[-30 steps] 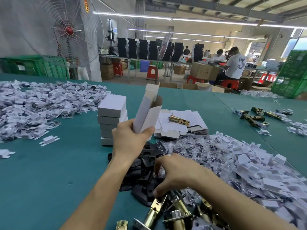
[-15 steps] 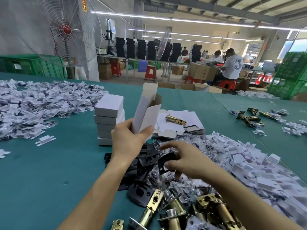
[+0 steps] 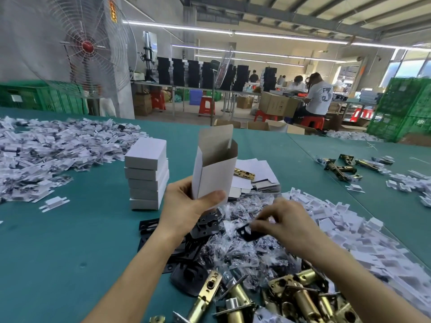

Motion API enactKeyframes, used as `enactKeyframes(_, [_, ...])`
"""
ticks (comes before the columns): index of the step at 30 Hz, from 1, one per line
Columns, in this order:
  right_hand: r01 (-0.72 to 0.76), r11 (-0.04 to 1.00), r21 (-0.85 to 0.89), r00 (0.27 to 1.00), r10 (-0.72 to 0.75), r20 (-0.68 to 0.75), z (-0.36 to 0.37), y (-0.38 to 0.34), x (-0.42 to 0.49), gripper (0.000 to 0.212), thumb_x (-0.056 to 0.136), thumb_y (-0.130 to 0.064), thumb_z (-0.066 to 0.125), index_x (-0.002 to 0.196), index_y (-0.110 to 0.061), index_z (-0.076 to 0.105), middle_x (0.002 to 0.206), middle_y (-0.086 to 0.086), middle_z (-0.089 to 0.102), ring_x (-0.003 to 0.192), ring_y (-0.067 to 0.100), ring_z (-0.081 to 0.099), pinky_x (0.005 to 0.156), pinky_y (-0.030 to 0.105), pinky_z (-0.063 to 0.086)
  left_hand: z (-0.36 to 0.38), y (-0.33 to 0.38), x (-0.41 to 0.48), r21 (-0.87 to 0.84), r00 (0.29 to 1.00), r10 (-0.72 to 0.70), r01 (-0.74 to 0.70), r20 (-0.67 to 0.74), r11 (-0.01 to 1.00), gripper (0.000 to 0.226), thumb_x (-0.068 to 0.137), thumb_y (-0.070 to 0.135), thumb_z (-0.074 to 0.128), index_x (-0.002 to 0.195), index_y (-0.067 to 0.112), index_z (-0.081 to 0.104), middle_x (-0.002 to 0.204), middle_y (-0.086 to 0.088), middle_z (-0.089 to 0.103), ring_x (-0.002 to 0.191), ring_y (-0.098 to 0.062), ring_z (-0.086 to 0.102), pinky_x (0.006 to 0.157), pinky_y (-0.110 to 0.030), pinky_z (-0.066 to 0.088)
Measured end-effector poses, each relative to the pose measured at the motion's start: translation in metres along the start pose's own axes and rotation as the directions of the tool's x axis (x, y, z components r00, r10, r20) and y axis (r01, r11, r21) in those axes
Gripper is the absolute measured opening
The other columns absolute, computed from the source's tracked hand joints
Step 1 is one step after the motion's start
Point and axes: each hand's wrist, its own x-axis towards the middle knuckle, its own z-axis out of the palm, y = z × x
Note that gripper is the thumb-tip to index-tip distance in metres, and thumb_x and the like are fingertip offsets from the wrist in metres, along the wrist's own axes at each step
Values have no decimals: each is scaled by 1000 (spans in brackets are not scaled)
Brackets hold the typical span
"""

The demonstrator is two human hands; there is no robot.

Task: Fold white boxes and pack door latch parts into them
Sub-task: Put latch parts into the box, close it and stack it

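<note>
My left hand (image 3: 186, 206) grips a folded white box (image 3: 214, 173) upright just right of the stack of closed boxes (image 3: 147, 173), thumb across its front. The top flap stands open, and I see nothing inside it yet. My right hand (image 3: 286, 220), further right of the stack and nearer me, pinches a black plate (image 3: 248, 231) between thumb and fingertips.

The stack holds several boxes, so I judge the job well begun but far from over. This box is formed and waits for its parts, and flat box blanks (image 3: 261, 171) lie right of the stack, beyond my box.

Bagged screws (image 3: 245, 255) are heaped right of the stack and brass latch bodies (image 3: 293, 297) lie nearer me on the desk (image 3: 58, 252). The loose bags crowd the plate and could snag or ride along with it.
</note>
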Motion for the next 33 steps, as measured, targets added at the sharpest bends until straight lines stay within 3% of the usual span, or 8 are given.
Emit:
enactKeyframes(3, [221,943,248,957,-161,-242,-30,-14,-3,17,73,-50,65,78,-35,70,82,-4,60,70,4,53,59,13,43,0,-2,0,-26,1000,-6,7,18,1000,37,55,26,89,91,25,78,92,-6,78,87,-34,73,72,-50,63])
enactKeyframes(6, [455,785,421,874,-302,-381,-55,-35,-5,18,75,-41,68,89,-31,73,82,0,69,70,9,63,60,20,51,2,-4,-1,-20,999,-14,15,33,1000,34,54,24,89,87,27,79,91,-6,78,88,-33,72,75,-45,63])
enactKeyframes(9, [543,801,250,794,-393,-464,-62,-55,-2,15,83,-18,75,96,-24,75,86,0,74,74,15,69,66,31,57,5,-4,-3,-23,996,11,-9,84,1000,33,55,24,90,86,28,81,91,-6,78,82,-22,71,69,-29,59])
enactKeyframes(12, [536,844,-25,732,-479,-486,-65,-66,4,14,86,-11,75,99,-15,77,90,2,73,78,15,67,67,37,54,7,-2,-4,-37,987,49,-44,152,998,33,58,21,89,89,30,82,90,-5,78,80,-16,71,70,-27,58])
enactKeyframes(16, [497,848,-182,770,-528,-358,-66,-71,10,12,86,-16,74,98,-18,78,91,0,74,86,23,61,67,47,52,8,-2,-5,-40,982,64,-58,177,998,34,59,19,89,91,23,81,88,-6,77,78,-16,69,70,-27,58])
enactKeyframes(23, [457,875,-162,804,-484,-345,-63,-78,18,10,83,-20,78,92,-23,80,92,1,61,92,22,54,73,46,49,7,-2,-6,-40,985,42,-36,167,999,39,58,22,91,95,21,80,94,-11,77,87,-33,71,77,-43,63])
enactKeyframes(29, [381,921,-80,872,-386,-302,-62,-75,24,12,88,-25,72,97,-28,79,91,-2,73,94,22,62,76,41,51,8,0,-6,-36,986,32,-27,163,999,38,61,20,94,96,21,80,94,-13,76,85,-33,70,76,-48,60])
enactKeyframes(33, [312,924,-222,923,-350,-162,-65,-76,27,16,90,-28,66,101,-32,77,95,-1,72,95,22,60,78,40,52,9,-2,-6,-8,989,35,-34,145,999,38,58,26,94,94,25,81,92,-10,77,89,-39,69,73,-43,63])
